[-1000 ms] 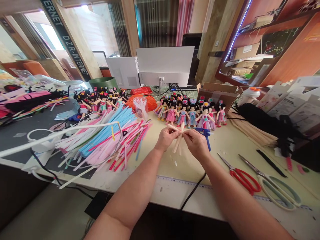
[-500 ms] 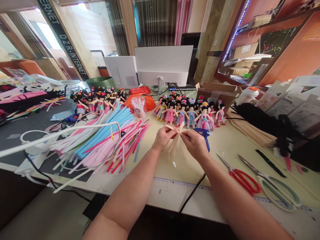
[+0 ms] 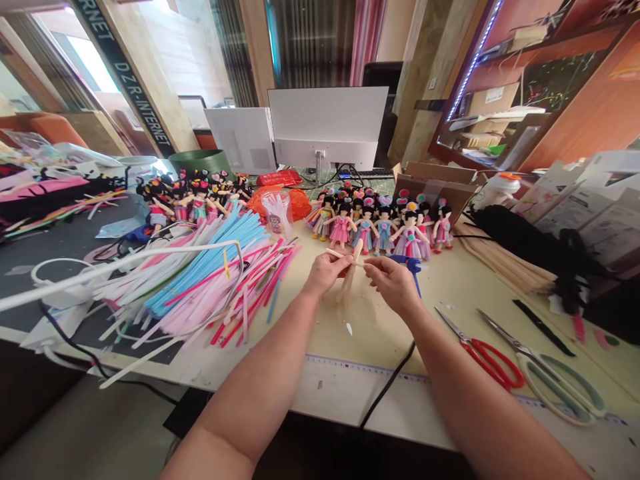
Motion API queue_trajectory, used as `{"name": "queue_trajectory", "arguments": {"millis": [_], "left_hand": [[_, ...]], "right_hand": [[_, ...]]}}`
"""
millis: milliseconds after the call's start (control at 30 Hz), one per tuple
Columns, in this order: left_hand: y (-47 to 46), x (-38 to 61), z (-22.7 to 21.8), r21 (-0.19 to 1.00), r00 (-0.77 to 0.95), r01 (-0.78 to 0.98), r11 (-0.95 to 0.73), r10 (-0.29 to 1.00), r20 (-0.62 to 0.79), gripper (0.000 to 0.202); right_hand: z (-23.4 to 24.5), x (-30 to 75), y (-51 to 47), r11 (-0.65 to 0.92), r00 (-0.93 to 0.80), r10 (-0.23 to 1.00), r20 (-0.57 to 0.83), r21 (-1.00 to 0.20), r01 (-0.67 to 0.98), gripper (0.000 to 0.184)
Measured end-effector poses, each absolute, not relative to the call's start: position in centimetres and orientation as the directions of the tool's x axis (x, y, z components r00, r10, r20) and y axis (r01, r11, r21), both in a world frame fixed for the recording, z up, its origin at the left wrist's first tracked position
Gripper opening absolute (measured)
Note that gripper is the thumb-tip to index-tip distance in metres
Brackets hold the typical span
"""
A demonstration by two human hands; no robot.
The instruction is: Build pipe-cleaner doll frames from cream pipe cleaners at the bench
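Observation:
A small bundle of beige pipe cleaners (image 3: 358,252) is held over the table, some strands crossing and others hanging down, blurred. My left hand (image 3: 326,273) pinches the bundle at its crossing from the left. At the right, my right hand (image 3: 394,283) has thumb and forefinger closed on a short beige end that sticks out sideways. Behind that hand lies a blue glue gun (image 3: 413,265), partly hidden by it. Several finished pipe-cleaner dolls (image 3: 384,230) in colourful dresses stand just beyond my hands.
Loose pink, white and blue pipe cleaners (image 3: 200,280) cover the left side under a white lamp arm (image 3: 125,280). Red-handled scissors (image 3: 493,360) and grey-handled scissors (image 3: 555,383) lie at the right. Beige pipe cleaners (image 3: 510,260) are stacked behind them. A monitor (image 3: 327,120) stands at the back.
My right hand has turned slightly and its fingers have loosened a little from a tight curl, now drawn slightly away from the crossing. The left hand keeps its pinch.

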State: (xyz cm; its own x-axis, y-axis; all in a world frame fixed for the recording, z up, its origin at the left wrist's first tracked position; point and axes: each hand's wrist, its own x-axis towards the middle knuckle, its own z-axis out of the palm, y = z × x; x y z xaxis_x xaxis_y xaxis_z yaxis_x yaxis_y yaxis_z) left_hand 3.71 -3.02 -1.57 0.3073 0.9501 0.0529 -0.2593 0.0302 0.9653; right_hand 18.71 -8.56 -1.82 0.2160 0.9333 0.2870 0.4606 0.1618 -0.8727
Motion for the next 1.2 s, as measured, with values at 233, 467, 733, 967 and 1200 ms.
{"name": "queue_trajectory", "arguments": {"millis": [233, 467, 733, 967, 1200], "left_hand": [[-2.9, 3.6, -1.6, 0.945, 0.301, -0.321, 0.063, 0.953, 0.039, 0.037], [-3.3, 4.3, -1.6, 0.914, 0.393, -0.385, 0.132, 0.919, 0.033, 0.035], [-3.8, 4.4, -1.2, 0.936, 0.368, -0.323, 0.137, 0.930, -0.010, 0.031], [-3.8, 4.2, -0.8, 0.920, 0.398, -0.351, 0.176, 0.917, -0.023, 0.024], [-4.0, 4.2, -0.8, 0.943, 0.414, -0.299, 0.144, 0.910, -0.007, 0.020]], "right_hand": [[-0.8, 18.0, -8.8, 0.106, 0.200, 0.975, 0.099, -0.994, -0.024, 0.050], [-0.8, 16.9, -9.2, 0.059, 0.194, 0.980, 0.042, -0.995, -0.084, 0.042], [-0.7, 17.1, -9.1, 0.142, 0.288, 0.950, 0.123, -0.989, -0.046, 0.035], [-0.7, 17.1, -9.1, 0.169, 0.273, 0.952, 0.136, -0.980, -0.101, 0.034], [-0.7, 17.5, -8.9, 0.217, 0.285, 0.943, 0.173, -0.968, -0.129, 0.027]]}}
